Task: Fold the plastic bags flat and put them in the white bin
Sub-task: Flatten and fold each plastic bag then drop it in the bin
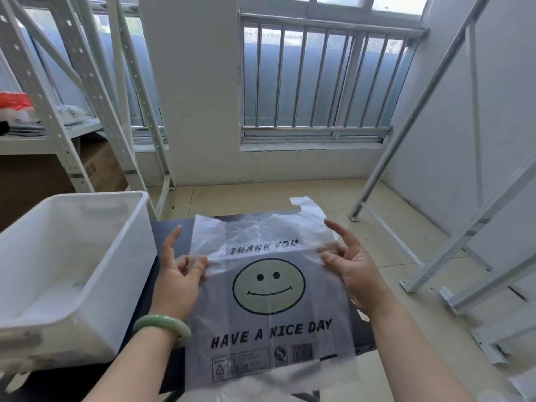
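Tabletop point(165, 229); left hand point(177, 282), right hand point(356, 274), pinched bag point(269, 323)

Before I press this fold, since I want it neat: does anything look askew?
Yes. The plastic bag is folded unevenly: one handle pokes out beyond its far right corner, and the film there is crumpled.

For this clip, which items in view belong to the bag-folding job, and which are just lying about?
Job: plastic bag, held by left hand and right hand; white bin.
Lying about: metal shelving, cardboard box, red item on the shelf, metal frames by the wall.
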Demonstrator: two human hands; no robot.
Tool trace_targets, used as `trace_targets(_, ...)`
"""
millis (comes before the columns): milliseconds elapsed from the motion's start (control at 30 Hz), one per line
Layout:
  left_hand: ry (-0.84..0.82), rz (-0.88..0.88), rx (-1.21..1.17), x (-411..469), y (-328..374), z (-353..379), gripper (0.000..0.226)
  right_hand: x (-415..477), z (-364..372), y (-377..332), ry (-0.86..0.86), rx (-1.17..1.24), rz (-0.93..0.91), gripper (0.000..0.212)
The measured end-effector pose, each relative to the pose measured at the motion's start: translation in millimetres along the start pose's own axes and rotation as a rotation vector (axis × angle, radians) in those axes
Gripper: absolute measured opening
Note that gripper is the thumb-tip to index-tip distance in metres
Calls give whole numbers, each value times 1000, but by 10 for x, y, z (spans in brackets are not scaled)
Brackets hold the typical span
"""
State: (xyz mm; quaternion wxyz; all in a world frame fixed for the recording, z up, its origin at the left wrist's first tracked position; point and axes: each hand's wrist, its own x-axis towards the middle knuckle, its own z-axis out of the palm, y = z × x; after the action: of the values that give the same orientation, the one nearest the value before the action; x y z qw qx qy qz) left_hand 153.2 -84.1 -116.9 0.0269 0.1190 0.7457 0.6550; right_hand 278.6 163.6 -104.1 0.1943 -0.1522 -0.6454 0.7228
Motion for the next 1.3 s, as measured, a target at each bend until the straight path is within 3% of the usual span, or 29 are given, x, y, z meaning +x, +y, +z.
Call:
trace_targets(100, -12, 79, 97, 14, 26, -64, 34, 3, 5, -38, 57, -81, 14, 38)
trace_targets(233, -17, 87, 143, 9, 113, -112, 14, 10, 2, -95, 136, -220, 24, 33)
trace_targets(400, -52, 172, 267, 5, 238, -202, 34, 22, 6, -216, 202, -574, -81, 20)
trace_targets(533, 70, 413, 480, -3, 387, -187, 18, 63, 62, -288, 332, -763, -288, 6)
trace_targets(667, 277, 494, 504, -24, 525, -126, 11, 11, 157, -448, 425, -569, -386, 4)
trace_targets(767, 341, 584, 290, -105, 665, -117, 9, -39, 233, -553, 369, -278, -418, 14)
trace_targets(900, 364, 672, 168, -157, 685, -133, 11, -102, 255, -608, 299, -75, -517, 28)
trace_targets(1000, 293, 614, 226, -179, 582, -167, 13, -143, 215, -546, 275, -33, -441, 27)
trace_targets(1067, 186, 474, 351, -195, 509, -174, 16, -157, 190, -469, 288, -91, -305, 23)
trace_targets(1167, -6, 127, 553, -168, 330, -132, 9, -151, 151, -281, 323, -324, -53, 18)
trace_targets(1300, -252, -76, 810, -132, 34, -104, 12, -191, 125, 13, 190, -714, 222, 13)
